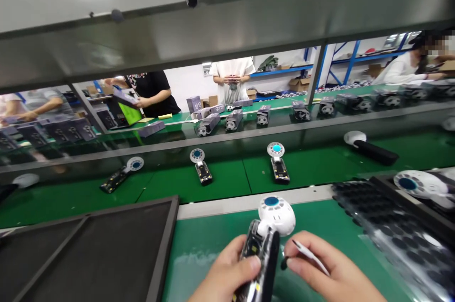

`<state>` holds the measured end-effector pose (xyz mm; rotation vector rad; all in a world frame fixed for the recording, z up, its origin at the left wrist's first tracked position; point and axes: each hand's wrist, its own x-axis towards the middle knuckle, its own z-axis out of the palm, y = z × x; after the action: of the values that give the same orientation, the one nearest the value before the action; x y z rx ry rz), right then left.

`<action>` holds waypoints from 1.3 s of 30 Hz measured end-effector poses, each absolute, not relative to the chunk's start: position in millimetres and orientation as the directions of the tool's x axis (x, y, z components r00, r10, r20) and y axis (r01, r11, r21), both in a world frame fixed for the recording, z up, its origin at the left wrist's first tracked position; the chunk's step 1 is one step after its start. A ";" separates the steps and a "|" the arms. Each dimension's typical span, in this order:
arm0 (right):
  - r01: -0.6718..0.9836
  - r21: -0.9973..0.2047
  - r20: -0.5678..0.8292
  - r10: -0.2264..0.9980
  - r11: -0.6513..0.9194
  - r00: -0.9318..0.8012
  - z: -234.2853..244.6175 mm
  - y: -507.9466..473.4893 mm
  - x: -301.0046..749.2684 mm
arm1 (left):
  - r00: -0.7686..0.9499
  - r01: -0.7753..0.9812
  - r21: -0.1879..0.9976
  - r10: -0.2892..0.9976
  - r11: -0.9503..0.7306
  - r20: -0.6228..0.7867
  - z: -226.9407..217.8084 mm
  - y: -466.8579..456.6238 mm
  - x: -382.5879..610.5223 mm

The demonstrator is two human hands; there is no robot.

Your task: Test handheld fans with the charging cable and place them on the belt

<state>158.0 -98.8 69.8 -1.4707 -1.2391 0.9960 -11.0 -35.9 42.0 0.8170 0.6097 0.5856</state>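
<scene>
So the handheld fan point(265, 235) is sitting upright-ish at the near edge of the scene, white round head with a blue centre pointing away, dark handle running down toward the camera. The left hand point(227, 273) is wrapping around that handle, thumb lying across the front, so it's gripping the fan firmly. The right hand point(329, 271) is hovering just beside the handle on the right, pinching a thin white tool point(309, 253) between thumb and fingers, its dark tip almost touching the fan body.

Under the hands there's open green mat point(213, 245) with decent room between a dark flat tray point(88, 250) on the near left and a black pitted tray point(398, 231) on the right. That right tray is carrying another white fan head point(414, 183) at its far end; whether its pockets are holding anything, can't tell.

Past a pale metal strip, the conveyor belt point(231, 178) is carrying more fans, well apart from each other. Farther off, other people are standing behind a shelf of grey boxes point(209, 122).
</scene>
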 end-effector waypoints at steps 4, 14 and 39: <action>0.166 -0.981 -0.068 0.980 -0.099 0.187 67.3 -98.4 156.7 | 0.722 -0.185 0.827 0.644 0.530 -0.251 43.5 -45.7 -6.4; 0.472 -0.879 -0.033 0.996 -0.070 0.087 68.5 -108.9 148.5 | 0.661 -0.141 0.878 0.703 0.458 -0.261 41.1 -57.0 -1.0; 0.792 -0.576 0.295 0.955 0.201 -0.027 58.9 -119.2 143.7 | 0.588 0.100 0.923 0.726 0.371 -0.356 53.1 -62.0 5.5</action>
<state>143.7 -119.2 58.9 -1.6274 -1.8532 0.3336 5.5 -62.0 53.1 1.1417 0.8803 0.4759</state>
